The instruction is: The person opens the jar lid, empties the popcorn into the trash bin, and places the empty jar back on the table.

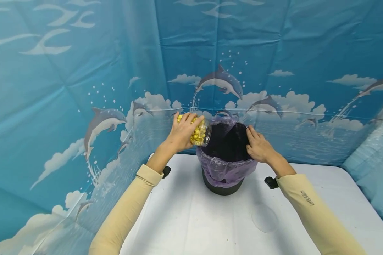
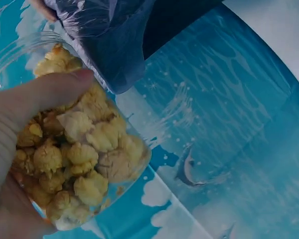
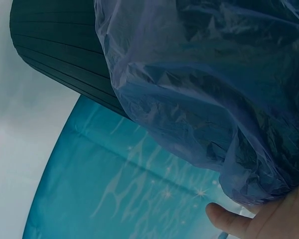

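Note:
In the head view, my left hand (image 1: 182, 132) grips a clear jar (image 1: 207, 132) tipped on its side. Yellow popcorn (image 1: 198, 136) fills much of the jar, and its mouth points over the left rim of a black trash can (image 1: 222, 190). A thin purple bag (image 1: 225, 171) lines the can and folds down over its outside. My right hand (image 1: 260, 146) holds the can's right rim through the bag. In the left wrist view, my thumb lies across the jar above the popcorn (image 2: 82, 149). The right wrist view shows the bag (image 3: 189, 114) against my right hand (image 3: 274, 219).
The can stands near the back edge of a white table (image 1: 191, 219). A clear round disc (image 1: 265, 217) lies on the table to its right. Behind and around hangs a blue curtain (image 1: 194, 53) with dolphins and clouds.

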Demonstrator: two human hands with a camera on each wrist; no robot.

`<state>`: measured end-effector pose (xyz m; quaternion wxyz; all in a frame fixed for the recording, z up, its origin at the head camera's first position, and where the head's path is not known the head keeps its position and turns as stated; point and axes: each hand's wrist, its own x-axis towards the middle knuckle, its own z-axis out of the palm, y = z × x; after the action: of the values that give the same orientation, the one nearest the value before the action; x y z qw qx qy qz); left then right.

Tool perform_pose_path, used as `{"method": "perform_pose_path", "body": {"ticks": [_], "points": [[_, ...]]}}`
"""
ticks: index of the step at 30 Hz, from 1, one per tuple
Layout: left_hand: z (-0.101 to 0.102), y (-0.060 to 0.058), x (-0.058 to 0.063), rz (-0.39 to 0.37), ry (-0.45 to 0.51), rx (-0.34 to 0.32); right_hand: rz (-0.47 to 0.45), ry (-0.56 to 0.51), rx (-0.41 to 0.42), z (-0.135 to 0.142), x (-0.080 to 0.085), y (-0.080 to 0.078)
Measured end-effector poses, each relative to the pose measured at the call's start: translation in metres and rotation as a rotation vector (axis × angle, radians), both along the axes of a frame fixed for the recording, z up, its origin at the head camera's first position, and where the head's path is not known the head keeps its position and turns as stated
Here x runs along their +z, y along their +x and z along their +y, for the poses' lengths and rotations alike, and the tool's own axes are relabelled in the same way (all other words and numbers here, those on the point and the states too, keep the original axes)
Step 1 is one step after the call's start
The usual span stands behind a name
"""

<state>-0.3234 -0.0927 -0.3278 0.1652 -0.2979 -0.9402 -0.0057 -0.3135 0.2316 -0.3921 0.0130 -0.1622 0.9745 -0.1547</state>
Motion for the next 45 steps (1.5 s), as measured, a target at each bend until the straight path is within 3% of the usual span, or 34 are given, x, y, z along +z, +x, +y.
{"method": "perform_pose_path", "body": {"ticks": [6,12,28,37,45], "points": [[0.01,0.0,-0.001,0.117,-0.093,-0.021,0.003,-0.006,0.001,-0.001,0.0,0.001],[0.014,-0.001,0.001,0.179,-0.137,-0.02,0.01,-0.003,-0.002,-0.001,0.0,0.0],[0.026,-0.005,0.008,0.224,-0.203,-0.034,-0.003,-0.016,-0.002,-0.001,0.001,0.002],[0.03,-0.003,0.01,0.258,-0.301,-0.035,0.008,-0.012,-0.003,-0.001,-0.002,0.0],[0.034,-0.004,0.01,0.303,-0.286,-0.059,0.016,-0.011,-0.003,0.001,-0.002,0.001]]}}
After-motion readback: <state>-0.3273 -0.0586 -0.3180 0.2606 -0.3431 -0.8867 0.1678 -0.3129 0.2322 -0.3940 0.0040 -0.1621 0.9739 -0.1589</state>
